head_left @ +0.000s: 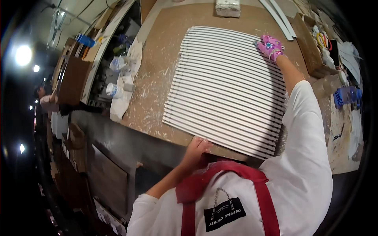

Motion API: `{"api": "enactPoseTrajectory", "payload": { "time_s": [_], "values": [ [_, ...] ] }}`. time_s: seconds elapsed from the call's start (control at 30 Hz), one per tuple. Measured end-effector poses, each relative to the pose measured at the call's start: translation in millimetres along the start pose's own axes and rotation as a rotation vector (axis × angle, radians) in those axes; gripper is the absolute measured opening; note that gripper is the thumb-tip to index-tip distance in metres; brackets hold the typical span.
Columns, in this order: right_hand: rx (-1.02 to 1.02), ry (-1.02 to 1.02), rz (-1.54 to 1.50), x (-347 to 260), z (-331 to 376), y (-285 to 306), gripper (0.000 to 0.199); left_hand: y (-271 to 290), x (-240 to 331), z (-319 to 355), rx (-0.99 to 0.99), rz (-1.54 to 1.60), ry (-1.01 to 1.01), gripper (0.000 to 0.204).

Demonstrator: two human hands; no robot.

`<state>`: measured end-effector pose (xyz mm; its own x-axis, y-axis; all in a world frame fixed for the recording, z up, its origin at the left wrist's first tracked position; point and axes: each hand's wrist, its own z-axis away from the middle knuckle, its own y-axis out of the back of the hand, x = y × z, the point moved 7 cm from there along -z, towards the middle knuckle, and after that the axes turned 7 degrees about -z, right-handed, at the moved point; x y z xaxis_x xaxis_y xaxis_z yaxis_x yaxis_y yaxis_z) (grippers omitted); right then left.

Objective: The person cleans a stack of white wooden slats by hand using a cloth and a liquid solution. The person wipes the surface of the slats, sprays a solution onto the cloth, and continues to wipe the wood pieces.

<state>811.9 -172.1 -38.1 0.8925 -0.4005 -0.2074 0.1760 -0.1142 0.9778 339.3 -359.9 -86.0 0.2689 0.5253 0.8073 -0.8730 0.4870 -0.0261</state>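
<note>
A workshop — white-spattered bench (pixel 147 108), crowded brown box (pixel 304 49).

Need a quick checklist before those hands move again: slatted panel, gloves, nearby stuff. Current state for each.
1. Slatted panel lying on the table: ok.
2. Right hand at the panel: ok, it is at the far right corner.
3. Right hand gloved: ok, pink floral glove on.
4. Left hand gloved: not ok, it is bare.
5. Left hand gripping the panel: cannot tell; it is by the near edge, but the grip is unclear.
6. Panel clear of loose items: ok; the white strips and paper cup lie apart from it.
</note>
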Motion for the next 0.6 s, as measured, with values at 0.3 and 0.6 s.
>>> {"api": "enactPoseTrajectory", "payload": {
  "time_s": [0.3, 0.6],
  "values": [
    [-0.007, -0.143, -0.178, 36.5, 98.0, 13.5, 0.064, 144.6, 40.0, -110.3, 0.076, -0.504, -0.145, 0.031],
    [-0.266, -0.45, -0.583, -52.6, 264.0, 28.1, 0.08, 210.3, 190.6, -253.8, 0.167, -0.918, -0.358, 0.047]
  ]
}}
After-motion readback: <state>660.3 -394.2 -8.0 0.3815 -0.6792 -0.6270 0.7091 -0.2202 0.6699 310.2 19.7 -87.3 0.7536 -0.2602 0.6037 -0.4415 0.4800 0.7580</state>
